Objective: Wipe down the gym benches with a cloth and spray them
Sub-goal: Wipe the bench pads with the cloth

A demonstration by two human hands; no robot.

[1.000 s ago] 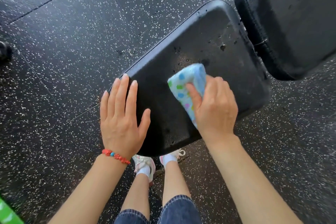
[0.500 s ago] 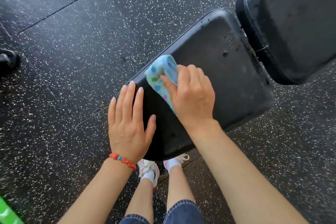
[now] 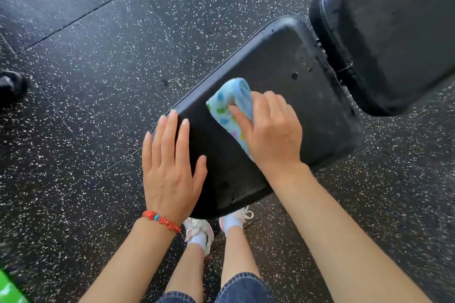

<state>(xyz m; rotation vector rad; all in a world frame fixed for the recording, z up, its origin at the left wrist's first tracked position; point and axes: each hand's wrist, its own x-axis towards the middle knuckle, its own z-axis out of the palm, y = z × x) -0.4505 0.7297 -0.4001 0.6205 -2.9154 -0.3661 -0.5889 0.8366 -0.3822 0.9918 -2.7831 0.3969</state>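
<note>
A person's right hand (image 3: 272, 130) grips a folded dotted cloth (image 3: 230, 103) on the black seat pad (image 3: 295, 69), covering its lower end. The left hand (image 3: 170, 167) lies flat, fingers straight, on the pad's near edge. The backrest pad (image 3: 394, 32) runs out of frame; no spray bottle shows.

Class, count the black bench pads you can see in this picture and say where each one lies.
2: the seat pad under both hands at centre, and a back pad at upper right, cut off by the frame. Others may lie outside view.

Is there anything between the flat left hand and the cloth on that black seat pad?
Nothing; in the head view only bare black seat pad separates the left hand from the cloth.
</note>
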